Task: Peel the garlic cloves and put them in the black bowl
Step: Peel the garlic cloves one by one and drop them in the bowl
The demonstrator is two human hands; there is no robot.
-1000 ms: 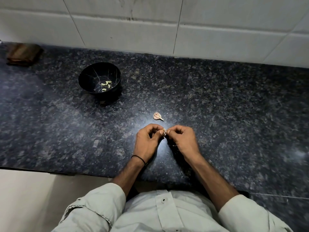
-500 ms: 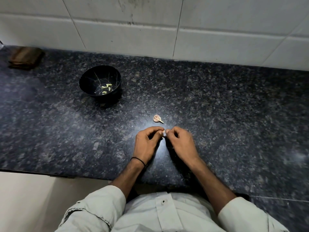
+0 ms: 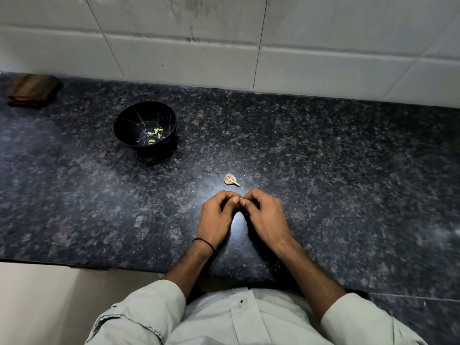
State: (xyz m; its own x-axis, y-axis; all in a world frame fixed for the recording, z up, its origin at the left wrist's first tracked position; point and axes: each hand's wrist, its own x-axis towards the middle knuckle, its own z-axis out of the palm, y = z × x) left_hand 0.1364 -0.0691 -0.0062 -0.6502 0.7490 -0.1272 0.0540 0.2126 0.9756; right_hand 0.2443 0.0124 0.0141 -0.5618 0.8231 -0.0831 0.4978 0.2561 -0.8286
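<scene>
Dark speckled stone of the desk (image 3: pixel 348 170) is carrying the whole work. Very little is changing in the last second. The left hand (image 3: pixel 216 217) and the right hand (image 3: pixel 265 215) are staying pressed together at the near middle, fingers curled, their tips pinching a small garlic clove (image 3: pixel 240 199) between them. Earlier a white bit of it was showing more clearly; now the fingertips are closing over it and only a pale sliver is showing. I am judging that the skin is still being worked off and this clove is not yet ready for the bowl.

At twelve o'clock from the hands, just beyond them and not touching, an unpeeled piece of garlic (image 3: pixel 230 179) is lying in the same place, pinkish and papery with a thin pointed tail, so at least one more is waiting. At about ten o'clock, well apart, the black bowl (image 3: pixel 145 102) is standing upright, and a few peeled cloves (image 3: pixel 154 135), pale yellow-green, are lying at its bottom.
</scene>
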